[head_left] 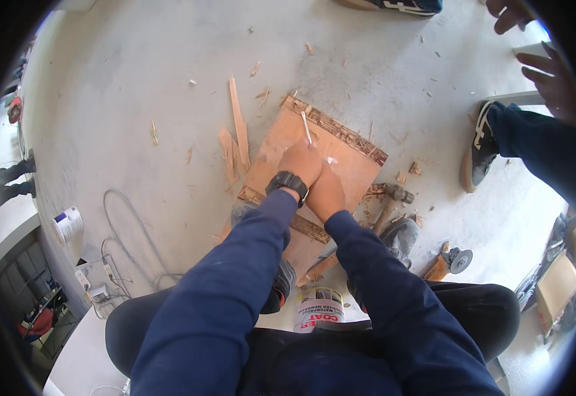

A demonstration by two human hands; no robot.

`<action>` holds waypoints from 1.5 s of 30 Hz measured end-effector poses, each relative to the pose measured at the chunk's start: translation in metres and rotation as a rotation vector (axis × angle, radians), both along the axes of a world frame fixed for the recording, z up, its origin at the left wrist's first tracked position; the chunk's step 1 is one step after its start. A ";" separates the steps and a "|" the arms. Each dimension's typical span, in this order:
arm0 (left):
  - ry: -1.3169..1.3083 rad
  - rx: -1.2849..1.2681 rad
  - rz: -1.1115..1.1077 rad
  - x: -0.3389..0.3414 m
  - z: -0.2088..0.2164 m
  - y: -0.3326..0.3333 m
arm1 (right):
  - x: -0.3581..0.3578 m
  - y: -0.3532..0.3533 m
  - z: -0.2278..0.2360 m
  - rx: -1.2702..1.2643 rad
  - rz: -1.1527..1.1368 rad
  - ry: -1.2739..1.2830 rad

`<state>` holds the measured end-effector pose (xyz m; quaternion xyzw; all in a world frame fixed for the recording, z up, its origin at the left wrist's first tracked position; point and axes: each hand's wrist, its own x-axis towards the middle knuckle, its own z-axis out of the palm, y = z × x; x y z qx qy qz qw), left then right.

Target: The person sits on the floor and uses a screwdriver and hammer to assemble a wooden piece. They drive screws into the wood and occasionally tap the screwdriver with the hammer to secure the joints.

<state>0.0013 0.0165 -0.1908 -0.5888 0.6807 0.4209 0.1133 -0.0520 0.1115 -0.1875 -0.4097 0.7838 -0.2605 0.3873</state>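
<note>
A square wooden panel lies tilted on the floor before me, with rough, splintered strips along its far and near edges. My left hand, with a black watch on its wrist, is closed over the panel's middle. From its far side sticks a thin, pale metal bar; the rest is hidden in my grip, so its kind does not show. Close against it on the right, my right hand is also closed, and what its fingers hold is hidden. A hammer rests just right of the panel.
Long wood slivers and chips lie left of the panel. An angle grinder sits at the right. Between my legs stands a white bucket. A grey cable loops at left. Another person's shoe and hand are at right.
</note>
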 end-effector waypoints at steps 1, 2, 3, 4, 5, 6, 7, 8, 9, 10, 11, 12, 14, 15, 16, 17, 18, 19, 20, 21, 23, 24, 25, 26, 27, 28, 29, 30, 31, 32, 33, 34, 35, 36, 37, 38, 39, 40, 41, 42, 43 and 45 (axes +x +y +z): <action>0.044 -0.059 0.047 0.000 -0.003 -0.001 | -0.001 -0.002 0.000 0.150 -0.031 -0.063; 0.066 -0.073 0.083 -0.001 -0.006 -0.002 | -0.002 -0.001 -0.001 0.089 -0.032 -0.039; 0.092 -0.063 0.123 -0.001 -0.007 0.000 | -0.003 -0.002 -0.002 0.135 -0.014 -0.048; 0.141 -0.132 0.201 -0.002 -0.008 -0.003 | -0.006 -0.004 -0.004 0.064 -0.020 -0.026; 0.098 -0.057 0.185 -0.003 -0.008 -0.003 | -0.009 -0.004 -0.005 0.108 0.027 0.019; 0.078 -0.015 0.181 -0.003 -0.007 -0.003 | -0.012 -0.004 -0.005 0.088 0.059 0.069; 0.032 0.057 0.170 -0.004 -0.006 -0.003 | -0.016 -0.005 -0.004 0.134 0.107 0.107; 0.047 0.036 0.128 -0.004 -0.005 -0.001 | -0.021 -0.005 -0.003 0.072 0.068 0.108; 0.096 -0.012 0.154 -0.006 -0.006 -0.001 | -0.026 -0.007 -0.002 0.099 0.055 0.084; 0.121 -0.016 0.170 -0.007 -0.007 0.002 | -0.030 -0.006 0.001 0.219 0.048 0.063; 0.165 -0.015 0.193 -0.008 -0.010 0.002 | -0.035 -0.009 0.003 0.142 0.053 0.063; 0.189 -0.073 0.249 -0.010 -0.012 0.002 | -0.040 -0.012 0.005 0.145 0.066 0.064; 0.130 0.006 0.280 -0.011 -0.018 0.002 | -0.047 -0.017 0.011 0.151 0.101 0.071; 0.186 -0.062 0.310 -0.011 -0.021 -0.001 | -0.049 -0.020 0.013 0.220 0.141 0.085; 0.096 -0.001 0.263 -0.011 -0.022 -0.003 | -0.050 -0.022 0.015 0.234 0.168 0.092; 0.101 -0.027 0.255 -0.011 -0.023 -0.004 | -0.050 -0.024 0.016 0.313 0.203 0.099; 0.089 -0.033 0.241 -0.011 -0.023 -0.005 | -0.049 -0.024 0.017 0.324 0.216 0.087; 0.078 -0.021 0.217 -0.011 -0.022 -0.005 | -0.048 -0.024 0.017 0.238 0.203 0.092; 0.127 -0.085 0.238 -0.010 -0.021 -0.004 | -0.046 -0.021 0.017 0.237 0.197 0.102; 0.098 -0.020 0.227 -0.010 -0.020 -0.005 | -0.045 -0.021 0.015 0.167 0.166 0.107; 0.177 -0.077 0.277 -0.009 -0.016 0.001 | -0.042 -0.014 0.012 0.249 0.195 0.089; 0.092 -0.077 0.273 -0.008 -0.015 0.003 | -0.041 -0.012 0.010 0.149 0.187 0.073; 0.099 -0.009 0.266 -0.007 -0.014 0.004 | -0.040 -0.009 0.008 0.238 0.176 0.070; 0.126 0.034 0.264 -0.008 -0.014 0.000 | -0.040 -0.011 0.005 0.237 0.151 0.071; 0.125 0.149 0.244 -0.007 -0.013 0.001 | -0.041 -0.009 0.004 0.311 0.113 0.108; 0.108 0.060 0.113 -0.008 -0.014 -0.005 | -0.041 -0.013 0.002 0.218 0.107 0.125; 0.125 0.049 0.187 -0.008 -0.014 -0.006 | -0.043 -0.012 0.002 0.156 0.124 0.106; 0.152 0.092 0.233 -0.009 -0.013 -0.008 | -0.042 -0.015 0.001 0.168 0.123 0.096; 0.198 0.099 0.313 -0.010 -0.012 -0.010 | -0.045 -0.016 0.002 0.124 0.128 0.074; 0.204 -0.007 0.311 -0.011 -0.009 -0.007 | -0.044 -0.015 0.004 0.083 0.127 0.097; 0.172 0.000 0.260 -0.013 -0.006 -0.007 | -0.045 -0.017 0.005 0.156 0.145 0.138; 0.149 0.000 0.252 -0.013 -0.002 -0.001 | -0.044 -0.015 0.008 0.215 0.170 0.151; 0.116 0.032 0.236 -0.014 0.001 0.000 | -0.044 -0.016 0.010 0.311 0.193 0.174; 0.088 0.006 0.211 -0.015 0.005 0.001 | -0.044 -0.015 0.011 0.359 0.152 0.134; 0.071 -0.045 0.195 -0.015 0.007 -0.001 | -0.042 -0.016 0.013 0.270 0.172 0.124; 0.046 -0.072 0.171 -0.015 0.008 -0.004 | -0.042 -0.016 0.013 0.212 0.184 0.116; 0.028 -0.106 0.155 -0.014 0.008 -0.007 | -0.039 -0.018 0.012 0.134 0.193 0.111; 0.024 0.089 -0.087 -0.013 0.006 -0.012 | -0.041 -0.019 0.010 0.142 0.165 0.072; 0.041 0.073 -0.004 -0.012 0.004 -0.009 | -0.038 -0.018 0.009 0.241 0.156 0.093; 0.051 0.002 0.100 -0.012 0.002 -0.013 | -0.039 -0.021 0.007 0.222 0.151 0.104; 0.032 -0.028 0.218 -0.010 -0.002 -0.008 | -0.036 -0.020 0.005 0.281 0.155 0.095; 0.054 -0.097 0.175 -0.009 -0.010 -0.008 | -0.033 -0.020 0.000 0.145 0.179 0.123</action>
